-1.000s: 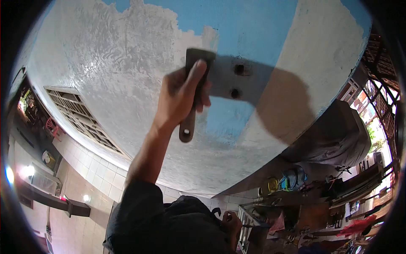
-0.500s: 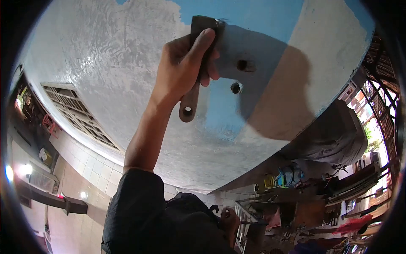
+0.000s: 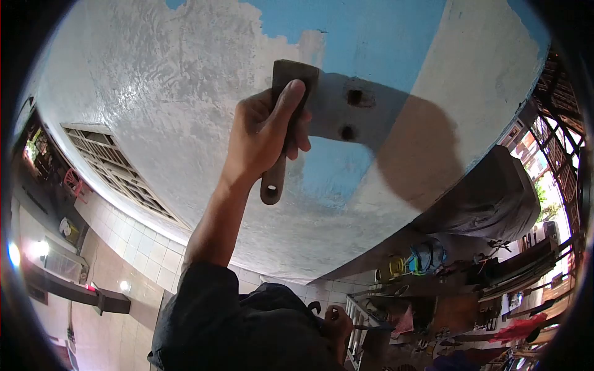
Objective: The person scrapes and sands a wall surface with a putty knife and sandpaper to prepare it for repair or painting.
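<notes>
My left hand is closed around a putty knife, thumb pressed along its wide dark blade and fingers curled behind it. The blade's top edge is up, close over the wall, where grey-white filler meets blue paint. Right of the blade are two dark holes, an upper squarish hole and a lower round hole, both in the shadow of my arm. Low by my body, my right hand is curled. A thin dark bar extends rightward from it; I cannot tell what it holds.
A slatted vent is set in the wall at left. Below right stand a metal ladder, a yellow bucket, a blue container and clutter. A dark covered bulk is beside the wall's right edge.
My left hand and the putty knife have moved down the wall, uncovering a grey smear above the blade. The shadow has shifted down over the lower hole. My right hand has barely moved.
</notes>
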